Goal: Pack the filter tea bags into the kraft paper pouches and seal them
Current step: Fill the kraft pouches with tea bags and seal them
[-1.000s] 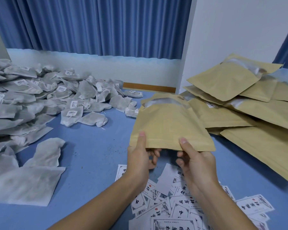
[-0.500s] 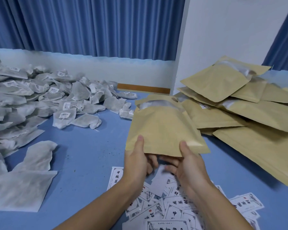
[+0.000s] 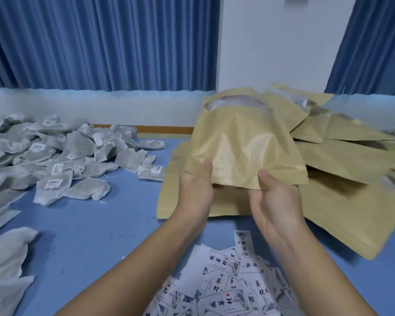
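Note:
I hold one kraft paper pouch (image 3: 244,144) up in the air above the blue table (image 3: 96,226), its clear window turned away at the top. My left hand (image 3: 195,190) pinches its lower left edge, thumb on the near face. My right hand (image 3: 275,199) pinches the lower right edge the same way. A heap of grey filter tea bags (image 3: 55,158) with small white tags spreads over the left half of the table. Another flat pouch (image 3: 171,197) lies on the table just under the held one.
A pile of kraft pouches (image 3: 351,163) fills the right side, reaching the near right edge. Printed paper labels (image 3: 224,281) lie scattered between my forearms. Larger flat filter bags (image 3: 7,258) sit at the near left. Blue curtains and a white wall stand behind.
Both hands have lifted the pouch higher and further away towards the pouch pile on the right. The grip on its lower edge is the same.

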`<action>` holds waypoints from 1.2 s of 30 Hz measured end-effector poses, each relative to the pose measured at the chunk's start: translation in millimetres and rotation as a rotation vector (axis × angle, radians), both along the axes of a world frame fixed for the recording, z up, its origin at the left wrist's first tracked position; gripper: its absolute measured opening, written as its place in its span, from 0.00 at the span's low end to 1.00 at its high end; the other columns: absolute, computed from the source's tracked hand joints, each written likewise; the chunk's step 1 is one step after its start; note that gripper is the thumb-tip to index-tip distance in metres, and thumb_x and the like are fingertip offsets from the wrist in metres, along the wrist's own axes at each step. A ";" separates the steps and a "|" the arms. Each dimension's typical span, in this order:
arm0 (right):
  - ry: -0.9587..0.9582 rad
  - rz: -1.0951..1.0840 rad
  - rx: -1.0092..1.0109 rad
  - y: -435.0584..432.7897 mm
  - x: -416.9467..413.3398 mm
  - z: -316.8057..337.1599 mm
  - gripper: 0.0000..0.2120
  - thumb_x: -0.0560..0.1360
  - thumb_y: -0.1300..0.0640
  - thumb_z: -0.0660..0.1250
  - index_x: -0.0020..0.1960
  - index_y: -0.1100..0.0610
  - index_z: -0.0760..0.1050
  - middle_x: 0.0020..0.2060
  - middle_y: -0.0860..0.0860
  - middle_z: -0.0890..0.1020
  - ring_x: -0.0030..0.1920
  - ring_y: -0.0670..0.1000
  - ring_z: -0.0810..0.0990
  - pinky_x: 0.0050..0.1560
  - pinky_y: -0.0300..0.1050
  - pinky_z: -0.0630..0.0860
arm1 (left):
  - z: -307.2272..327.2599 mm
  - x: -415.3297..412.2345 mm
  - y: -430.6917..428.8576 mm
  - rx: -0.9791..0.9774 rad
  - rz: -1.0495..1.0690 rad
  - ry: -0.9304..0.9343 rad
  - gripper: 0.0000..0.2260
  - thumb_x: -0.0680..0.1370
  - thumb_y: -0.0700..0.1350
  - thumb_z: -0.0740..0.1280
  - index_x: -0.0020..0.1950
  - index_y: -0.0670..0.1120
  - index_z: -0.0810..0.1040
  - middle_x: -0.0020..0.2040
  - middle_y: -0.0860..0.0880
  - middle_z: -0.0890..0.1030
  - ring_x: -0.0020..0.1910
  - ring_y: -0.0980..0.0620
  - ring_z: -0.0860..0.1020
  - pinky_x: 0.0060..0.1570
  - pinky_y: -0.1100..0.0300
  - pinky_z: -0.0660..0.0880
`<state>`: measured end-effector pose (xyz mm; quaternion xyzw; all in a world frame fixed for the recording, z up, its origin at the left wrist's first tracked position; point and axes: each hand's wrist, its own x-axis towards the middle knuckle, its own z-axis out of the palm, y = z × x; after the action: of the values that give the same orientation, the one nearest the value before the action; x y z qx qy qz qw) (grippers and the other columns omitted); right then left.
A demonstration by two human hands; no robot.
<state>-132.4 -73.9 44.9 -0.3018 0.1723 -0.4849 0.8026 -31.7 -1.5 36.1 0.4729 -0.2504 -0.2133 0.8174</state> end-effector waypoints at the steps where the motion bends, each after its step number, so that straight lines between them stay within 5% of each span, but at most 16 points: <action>1: -0.023 -0.055 0.005 -16.6 -1.4 8.0 0.14 0.80 0.71 0.60 0.61 0.61 0.77 0.53 0.53 0.86 0.55 0.53 0.85 0.53 0.47 0.82 | 11.4 4.5 -19.3 0.087 -0.037 -0.024 0.06 0.81 0.47 0.65 0.55 0.49 0.81 0.53 0.47 0.86 0.49 0.48 0.85 0.50 0.47 0.81; 4: 0.095 -0.215 0.029 -66.6 -1.5 24.1 0.10 0.80 0.68 0.62 0.57 0.57 0.77 0.50 0.52 0.86 0.50 0.52 0.85 0.47 0.49 0.84 | 33.9 15.1 -81.8 0.423 -0.185 -0.009 0.11 0.82 0.47 0.66 0.42 0.43 0.77 0.28 0.48 0.80 0.22 0.54 0.75 0.27 0.62 0.71; 7: 0.289 -0.198 0.118 -108.7 1.6 19.7 0.05 0.81 0.61 0.65 0.56 0.58 0.76 0.42 0.54 0.82 0.32 0.47 0.80 0.29 0.39 0.77 | 38.8 19.7 -136.8 0.377 -0.275 0.264 0.07 0.81 0.38 0.66 0.43 0.40 0.75 0.29 0.47 0.78 0.24 0.57 0.75 0.22 0.65 0.73; 9: 0.203 -0.133 0.198 -130.9 5.5 16.3 0.08 0.81 0.63 0.65 0.59 0.64 0.76 0.41 0.55 0.81 0.31 0.46 0.79 0.28 0.35 0.75 | 42.0 17.2 -163.1 0.189 -0.361 0.417 0.02 0.81 0.33 0.65 0.52 0.34 0.75 0.45 0.40 0.81 0.40 0.51 0.81 0.34 0.62 0.82; 12: -0.042 -0.084 0.240 -159.0 13.1 13.4 0.18 0.80 0.72 0.61 0.69 0.69 0.69 0.61 0.60 0.79 0.57 0.51 0.82 0.56 0.40 0.80 | 40.1 12.7 -188.0 -0.007 -0.434 0.438 0.15 0.81 0.32 0.63 0.68 0.37 0.71 0.59 0.40 0.78 0.53 0.50 0.79 0.56 0.60 0.80; 15: -0.124 -0.031 0.133 -167.6 26.1 13.4 0.20 0.80 0.75 0.53 0.69 0.62 0.68 0.69 0.53 0.70 0.61 0.43 0.75 0.63 0.36 0.71 | 28.5 5.5 -187.0 0.140 -0.317 -0.025 0.22 0.83 0.36 0.62 0.77 0.44 0.66 0.62 0.48 0.79 0.60 0.55 0.77 0.61 0.66 0.73; 17: -0.059 -0.076 0.079 -163.9 35.3 9.2 0.25 0.80 0.74 0.56 0.76 0.61 0.63 0.70 0.56 0.71 0.68 0.48 0.73 0.66 0.39 0.71 | 14.3 11.5 -173.8 0.355 -0.081 -0.501 0.17 0.82 0.37 0.62 0.71 0.42 0.75 0.63 0.50 0.80 0.62 0.56 0.77 0.62 0.68 0.71; 20: 0.084 -0.188 -0.051 -150.6 44.9 0.9 0.21 0.79 0.73 0.59 0.69 0.59 0.70 0.57 0.52 0.79 0.62 0.46 0.76 0.59 0.37 0.74 | -5.8 30.1 -137.6 0.504 0.050 -0.879 0.13 0.80 0.39 0.63 0.61 0.46 0.82 0.56 0.54 0.83 0.57 0.58 0.79 0.59 0.68 0.72; 23: 0.394 -0.235 -0.439 -124.4 55.1 -9.7 0.12 0.79 0.70 0.61 0.57 0.59 0.79 0.51 0.48 0.84 0.53 0.41 0.82 0.56 0.36 0.76 | -16.9 50.7 -94.7 0.714 0.034 -1.133 0.19 0.77 0.56 0.66 0.66 0.52 0.78 0.61 0.53 0.82 0.63 0.53 0.78 0.62 0.59 0.72; 26: 0.697 -0.139 -0.882 -93.8 71.2 -23.6 0.16 0.80 0.68 0.59 0.57 0.57 0.82 0.53 0.48 0.85 0.56 0.42 0.83 0.62 0.41 0.76 | -21.0 75.3 -56.2 1.068 -0.119 -1.376 0.44 0.65 0.77 0.63 0.75 0.55 0.65 0.68 0.50 0.74 0.71 0.46 0.69 0.68 0.41 0.66; 28: 0.936 -0.039 -1.084 -80.2 81.3 -36.2 0.16 0.80 0.64 0.60 0.62 0.55 0.82 0.58 0.49 0.84 0.61 0.47 0.80 0.66 0.38 0.72 | -27.4 88.9 -36.6 1.290 -0.246 -1.432 0.57 0.59 0.81 0.63 0.80 0.55 0.51 0.77 0.45 0.62 0.78 0.44 0.58 0.72 0.34 0.57; 30: 1.093 0.032 -1.265 -70.8 87.0 -49.3 0.16 0.80 0.62 0.59 0.62 0.55 0.81 0.59 0.52 0.84 0.61 0.53 0.79 0.64 0.43 0.73 | -35.7 99.9 -23.2 1.334 -0.277 -1.454 0.58 0.61 0.79 0.66 0.81 0.53 0.47 0.77 0.46 0.60 0.77 0.46 0.57 0.72 0.34 0.56; 32: 1.156 0.047 -1.448 -60.9 91.1 -59.0 0.14 0.80 0.62 0.57 0.58 0.56 0.80 0.54 0.53 0.84 0.55 0.58 0.80 0.57 0.51 0.75 | -41.1 106.4 -16.1 1.282 -0.228 -1.506 0.53 0.64 0.77 0.68 0.79 0.50 0.54 0.71 0.49 0.65 0.73 0.48 0.63 0.70 0.38 0.62; 36: 1.211 -0.041 -1.600 -56.7 93.6 -67.9 0.12 0.80 0.61 0.54 0.53 0.53 0.76 0.51 0.48 0.81 0.52 0.56 0.77 0.54 0.46 0.69 | -45.3 110.4 -6.0 1.208 -0.120 -1.679 0.46 0.67 0.77 0.63 0.74 0.46 0.63 0.66 0.48 0.71 0.66 0.47 0.70 0.63 0.45 0.69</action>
<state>-38.9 -130.6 -23.0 -0.9455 0.1801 -0.2367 0.1326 78.7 -7.5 -9.3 0.7873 -0.6141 0.0547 -0.0057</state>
